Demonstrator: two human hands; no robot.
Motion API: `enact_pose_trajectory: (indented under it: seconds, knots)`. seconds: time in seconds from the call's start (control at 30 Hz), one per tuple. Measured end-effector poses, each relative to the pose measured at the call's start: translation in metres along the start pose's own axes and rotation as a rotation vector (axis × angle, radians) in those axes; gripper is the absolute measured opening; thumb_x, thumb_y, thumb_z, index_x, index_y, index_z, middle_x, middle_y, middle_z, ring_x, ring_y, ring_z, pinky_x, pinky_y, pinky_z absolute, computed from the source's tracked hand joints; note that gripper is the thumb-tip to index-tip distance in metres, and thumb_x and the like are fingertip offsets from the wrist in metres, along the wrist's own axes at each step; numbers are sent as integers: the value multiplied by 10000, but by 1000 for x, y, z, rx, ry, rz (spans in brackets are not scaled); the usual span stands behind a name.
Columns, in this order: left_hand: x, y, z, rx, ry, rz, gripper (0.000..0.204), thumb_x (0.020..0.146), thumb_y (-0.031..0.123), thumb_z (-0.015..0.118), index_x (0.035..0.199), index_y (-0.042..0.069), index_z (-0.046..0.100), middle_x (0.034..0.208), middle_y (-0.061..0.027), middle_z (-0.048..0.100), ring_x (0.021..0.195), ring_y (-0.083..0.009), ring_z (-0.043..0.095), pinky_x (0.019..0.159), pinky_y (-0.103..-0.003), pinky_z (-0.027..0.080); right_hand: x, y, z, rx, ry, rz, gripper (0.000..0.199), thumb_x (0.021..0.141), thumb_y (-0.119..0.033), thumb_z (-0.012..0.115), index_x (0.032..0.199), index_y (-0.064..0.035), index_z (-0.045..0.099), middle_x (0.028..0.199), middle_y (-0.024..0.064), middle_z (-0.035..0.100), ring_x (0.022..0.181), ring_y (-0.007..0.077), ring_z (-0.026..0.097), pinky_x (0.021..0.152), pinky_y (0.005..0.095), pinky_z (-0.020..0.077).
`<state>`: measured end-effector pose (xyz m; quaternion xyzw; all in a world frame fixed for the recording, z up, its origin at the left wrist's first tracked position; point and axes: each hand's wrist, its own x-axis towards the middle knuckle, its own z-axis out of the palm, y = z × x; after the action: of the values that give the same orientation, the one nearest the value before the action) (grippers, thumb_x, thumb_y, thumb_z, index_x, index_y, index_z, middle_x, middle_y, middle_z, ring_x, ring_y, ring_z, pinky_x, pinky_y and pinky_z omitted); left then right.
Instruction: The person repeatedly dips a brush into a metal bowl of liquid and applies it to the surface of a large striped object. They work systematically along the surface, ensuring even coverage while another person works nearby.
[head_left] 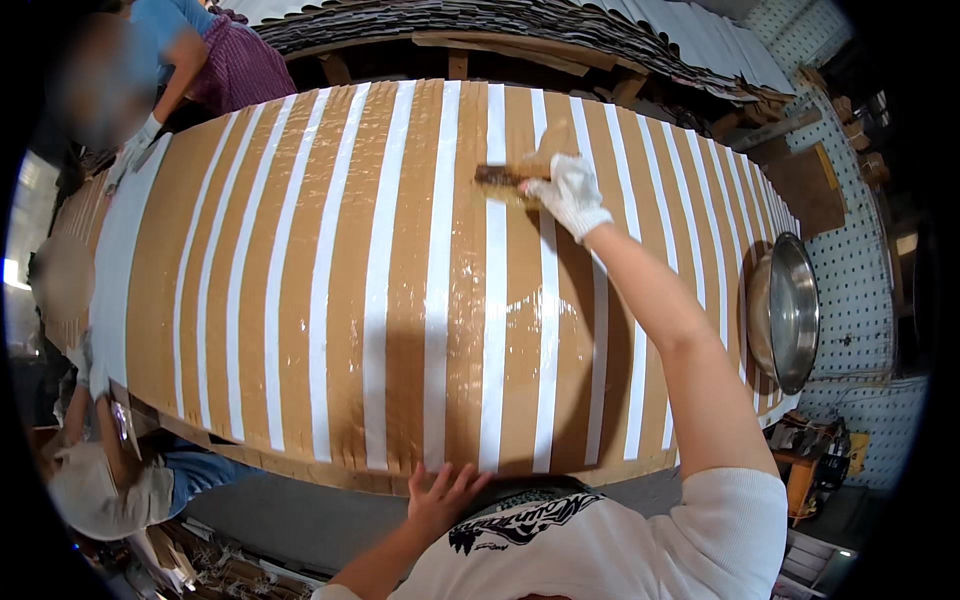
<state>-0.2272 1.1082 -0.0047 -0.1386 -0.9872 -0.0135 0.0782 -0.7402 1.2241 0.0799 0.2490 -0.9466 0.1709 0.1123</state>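
Currently gripping 1 brush [500, 175] in the right hand [575, 192], gloved in white, with fingers closed around it. Holding it out at arm's length, beyond the middle of the strips [410, 300] and nearer their far edge; across 1 white band and the brown beside it. Cannot tell through the blur whether pressing down or just above. Resting the left hand [445, 492], bare, with fingers apart and gripping nothing, at the near edge of the strips, just left of the torso. Wearing a white shirt [640, 540] with a dark print.

Alternating brown and white from end to end, and shining in patches around the middle. Also set at the right end: 1 metal basin [790, 315], round and shiny. Working at the left end, 2 other people: at the far side, in blue with purple cloth [238, 65]; at the near side, in a pale top [110, 490]; both wearing white gloves. Piled behind the far edge: a stack [470, 28] of layered sheets.
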Motion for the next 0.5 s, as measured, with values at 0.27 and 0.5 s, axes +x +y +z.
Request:
enact_pose_trajectory:
  seconds: [0.27,0.5]
  knots:
    - [0,-5,15,18,20,21,539,823,384,636,1344,444,512,1385,30,385,1281,-203,366,941,-586,386,119,60,68,-21,196,72,591,776,-527,708,1050,-6,645,875,230,662,868,403,638,801,450,508]
    - [6,0,-2,-66,-50,-47,556,858,281,589,1383,423,475,1405,27,370,1314,-216,323,1011,-606,351,-11,0,20,243,-126,-341,316,899,-311,591,1140,-118,657,1086,130,665,1028,295,622,877,360,505]
